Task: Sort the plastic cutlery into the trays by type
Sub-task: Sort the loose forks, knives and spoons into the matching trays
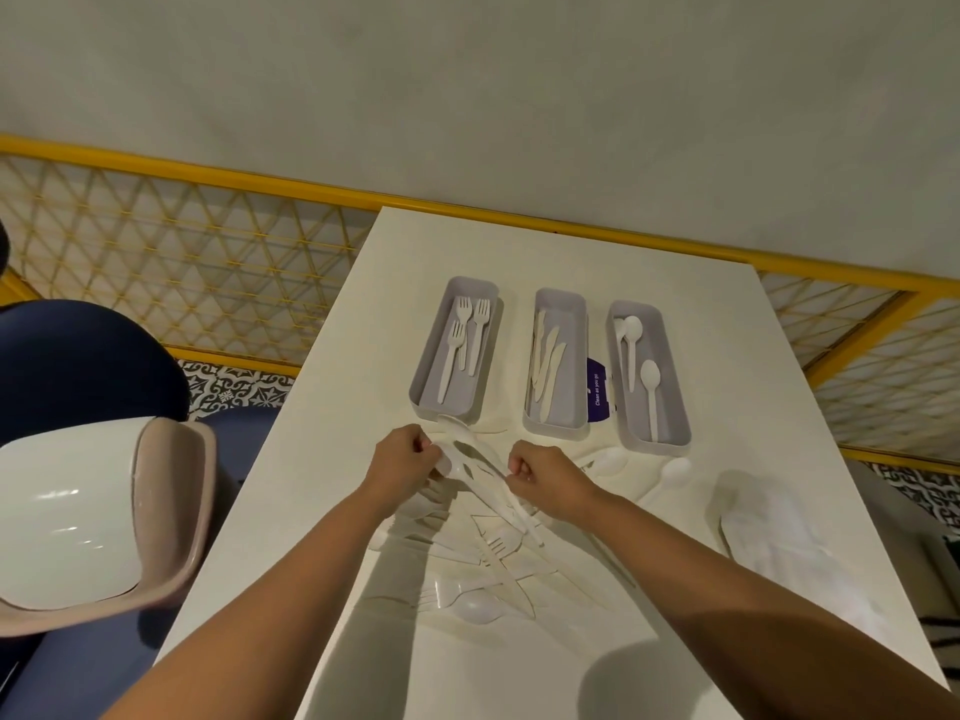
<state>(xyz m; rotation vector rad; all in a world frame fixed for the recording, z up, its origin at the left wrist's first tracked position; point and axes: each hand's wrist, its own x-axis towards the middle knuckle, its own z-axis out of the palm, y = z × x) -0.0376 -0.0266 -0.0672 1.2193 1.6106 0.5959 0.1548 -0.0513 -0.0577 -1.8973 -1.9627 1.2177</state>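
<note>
- Held cutlery [491,491]: white piece, apparently a spoon, possibly more than one piece together; too blurred to settle.
- Position: raised between both hands, above the near part of the desk [519,252], just short of the three trays.
- Long axis: slants from far-left down to near-right, broad end by the left hand, thin end past the right hand toward the loose pile [467,563].
- Left hand [405,459]: fingers curled, grips the broad end; forearm comes in from the lower left.
- Right hand [545,475]: fingers curled into a near fist, pinches the shaft at mid-length; forearm comes in from the lower right.
- Fork tray [415,392]: directly ahead of the left hand, just beside it; holds forks.
- Knife tray [579,314]: ahead, between the two hands' lines; holds knives.
- Spoon tray [675,366]: ahead and to the right, nearer the right hand; holds spoons.
- Judgement: if a spoon, the deciding relation is forward and rightward, with the right hand the shorter reach; left hand needs to let go first.
- Judgement: axis crosses the tray's length, so a turn is needed before lowering.
- Two loose spoons [675,470] lie on the desk just before the spoon tray, unsorted, as does the pile.
</note>
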